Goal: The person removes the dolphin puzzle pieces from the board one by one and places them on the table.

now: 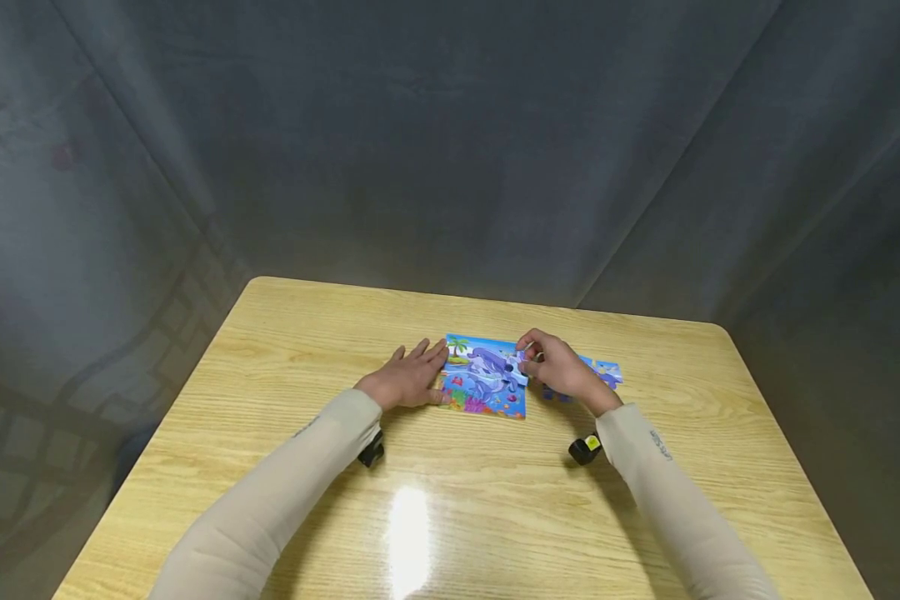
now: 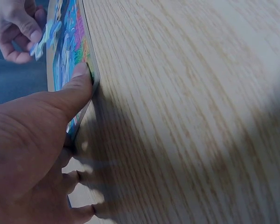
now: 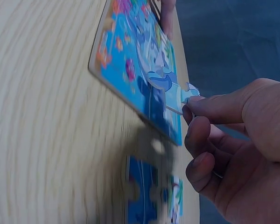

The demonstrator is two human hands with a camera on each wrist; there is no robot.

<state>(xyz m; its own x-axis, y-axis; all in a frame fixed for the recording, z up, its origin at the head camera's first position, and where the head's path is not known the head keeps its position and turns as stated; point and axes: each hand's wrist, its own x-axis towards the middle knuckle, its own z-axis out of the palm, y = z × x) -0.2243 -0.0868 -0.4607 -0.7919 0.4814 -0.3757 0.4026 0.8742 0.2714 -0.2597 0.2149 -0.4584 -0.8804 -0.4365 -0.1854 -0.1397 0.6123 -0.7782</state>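
A colorful dolphin jigsaw puzzle (image 1: 508, 407) with a palm tree and coral lies on the wooden table. My left hand (image 1: 405, 382) rests at its left edge with fingers spread; in the left wrist view the thumb (image 2: 79, 79) presses on the board's border. Over the puzzle's right side, my right hand (image 1: 561, 368) pinches a light-blue puzzle piece (image 3: 176, 97) between thumb and index finger. That puzzle piece (image 2: 45, 37) appears tilted above the board in the left wrist view. The right hand partly hides the loose puzzle pieces (image 1: 609, 372) beside the board.
Loose pieces (image 3: 142, 189) lie on the table right of the board, below the right hand. The light wood table (image 1: 480, 500) has its far edge just beyond the puzzle, with a grey curtain (image 1: 420, 167) behind. Black devices (image 1: 585, 450) sit at both wrists.
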